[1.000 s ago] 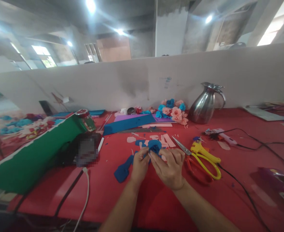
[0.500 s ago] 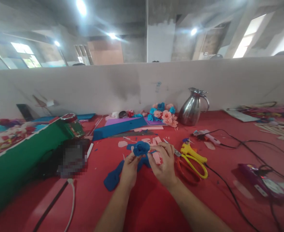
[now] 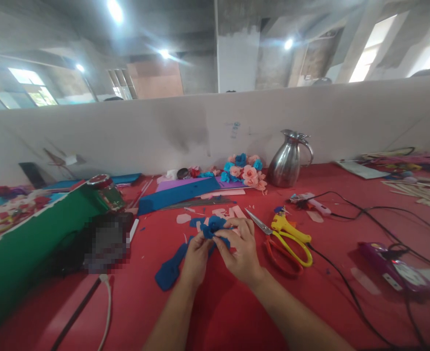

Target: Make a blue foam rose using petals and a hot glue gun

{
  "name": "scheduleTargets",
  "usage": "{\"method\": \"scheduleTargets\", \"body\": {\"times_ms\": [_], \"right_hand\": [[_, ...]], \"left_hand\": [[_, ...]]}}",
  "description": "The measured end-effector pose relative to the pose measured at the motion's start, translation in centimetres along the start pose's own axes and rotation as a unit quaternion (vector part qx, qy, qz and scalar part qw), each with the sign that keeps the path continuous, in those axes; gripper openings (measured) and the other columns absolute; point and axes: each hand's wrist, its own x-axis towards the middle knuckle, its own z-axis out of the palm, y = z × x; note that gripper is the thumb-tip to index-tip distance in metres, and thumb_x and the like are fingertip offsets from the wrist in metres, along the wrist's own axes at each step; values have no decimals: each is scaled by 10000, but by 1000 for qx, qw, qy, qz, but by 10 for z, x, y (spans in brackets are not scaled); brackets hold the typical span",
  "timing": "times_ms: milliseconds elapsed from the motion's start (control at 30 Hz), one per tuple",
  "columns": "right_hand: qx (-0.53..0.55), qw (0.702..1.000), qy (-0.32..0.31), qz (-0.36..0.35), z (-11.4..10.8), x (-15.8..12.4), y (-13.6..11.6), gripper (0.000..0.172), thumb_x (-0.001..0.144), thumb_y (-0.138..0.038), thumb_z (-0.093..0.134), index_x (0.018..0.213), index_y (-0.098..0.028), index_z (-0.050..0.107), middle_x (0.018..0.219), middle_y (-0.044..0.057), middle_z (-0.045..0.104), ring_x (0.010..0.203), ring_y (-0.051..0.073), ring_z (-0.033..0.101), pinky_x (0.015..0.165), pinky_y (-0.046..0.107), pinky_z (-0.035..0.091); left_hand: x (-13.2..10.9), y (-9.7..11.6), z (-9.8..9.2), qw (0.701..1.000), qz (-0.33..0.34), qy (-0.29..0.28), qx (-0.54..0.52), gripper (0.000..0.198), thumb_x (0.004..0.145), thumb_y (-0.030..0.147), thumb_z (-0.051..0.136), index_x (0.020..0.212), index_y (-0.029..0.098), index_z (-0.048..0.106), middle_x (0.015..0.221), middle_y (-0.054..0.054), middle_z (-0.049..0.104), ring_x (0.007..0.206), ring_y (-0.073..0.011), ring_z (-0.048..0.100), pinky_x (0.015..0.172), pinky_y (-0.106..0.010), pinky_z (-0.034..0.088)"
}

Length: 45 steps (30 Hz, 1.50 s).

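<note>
A dark blue paper flower (image 3: pixel 212 226) is held up over the red table, between both hands. My left hand (image 3: pixel 196 256) is closed on its underside, thumb and fingers pinched together. From the right, my right hand (image 3: pixel 241 248) pinches the flower's edge with thumb and forefinger. Blue crepe pieces (image 3: pixel 169 273) lie on the table under and beside my left hand. Pink paper scraps (image 3: pixel 239 212) are strewn just behind the hands. Scissors (image 3: pixel 288 249) with one red and one yellow handle lie to the right of my right hand.
A yellow glue gun (image 3: pixel 290 228) with a black cord lies beside the scissors. Behind stand a bunch of pink and blue flowers (image 3: pixel 249 174) and a steel jug (image 3: pixel 286 163). At left are a green panel (image 3: pixel 43 253) and a jar (image 3: pixel 107 191). A purple device (image 3: pixel 394 270) lies right.
My right hand has moved left, its fingers now pressed against the flower's edge. The flower is turned a little in the left hand. The whole view has shifted slightly.
</note>
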Motion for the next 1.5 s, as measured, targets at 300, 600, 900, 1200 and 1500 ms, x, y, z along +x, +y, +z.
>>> {"method": "scheduleTargets", "body": {"times_ms": [300, 600, 900, 1200, 1500], "right_hand": [[-4, 997, 30, -72, -1, -3, -2, 181, 800, -140, 664, 948, -243, 675, 936, 41, 587, 900, 190, 520, 807, 374, 454], [19, 995, 53, -79, -8, -1, -6, 138, 819, -121, 598, 924, -206, 628, 852, 43, 592, 817, 184, 544, 733, 361, 463], [27, 999, 30, 16, -1, 2, 2, 118, 865, -134, 521, 859, -201, 618, 833, 45, 636, 833, 184, 567, 764, 359, 456], [22, 998, -3, 54, 11, -3, 8, 68, 841, -183, 601, 789, -198, 643, 775, 23, 668, 798, 183, 566, 755, 344, 438], [37, 996, 6, 78, 13, -2, 7, 105, 850, -167, 571, 826, -209, 663, 816, 27, 702, 797, 183, 597, 767, 338, 448]], "left_hand": [[-4, 7, 6, 999, -13, 5, -43, 203, 633, 247, 758, 826, 188, 738, 788, -46, 732, 932, -239, 646, 863, -331, 476], [-4, 10, 6, 998, -19, 20, -65, 177, 636, 229, 763, 803, 192, 716, 804, -34, 722, 879, -196, 645, 858, -308, 463], [2, 7, 0, 991, -31, 57, -120, 206, 620, 286, 810, 706, 174, 659, 669, 13, 649, 657, -102, 588, 740, -256, 478], [1, 10, 1, 989, -51, 49, -131, 237, 629, 293, 812, 656, 162, 617, 648, 21, 623, 629, -85, 582, 663, -201, 481], [3, 6, 0, 983, -71, 78, -148, 269, 583, 233, 839, 747, 153, 640, 693, 3, 671, 667, -100, 629, 716, -226, 522]]}}
